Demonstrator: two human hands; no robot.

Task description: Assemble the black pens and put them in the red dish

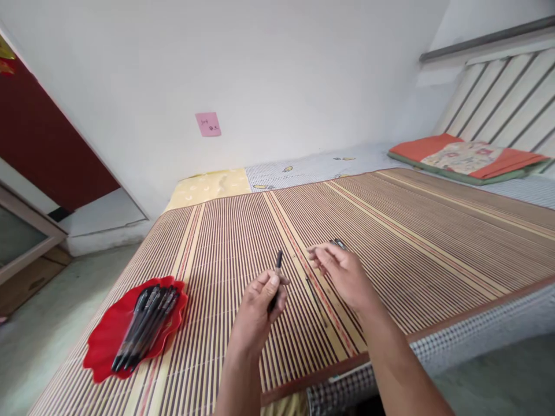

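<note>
My left hand [264, 294] is closed around a black pen [278, 261], which it holds upright with one dark end sticking up above the thumb. To its right, my right hand [336, 266] hovers over the mat, its thumb and fingertips drawn together; anything between them is too small to make out. Just behind those fingers lie some small black pieces [338, 244], partly covered by the hand. A thin stick like a pen refill [315, 297] rests on the mat between both hands. Several black pens lie bundled [147, 326] on a red scalloped plate [102, 341] at the left.
A striped bamboo mat [225, 242] covers the bed, its near edge running in front of my forearms. Folded orange and floral cloth [468, 157] lies by the slatted headboard [507, 98]. On the white wall is a pink note [208, 124]. Floor [108, 271] shows at left.
</note>
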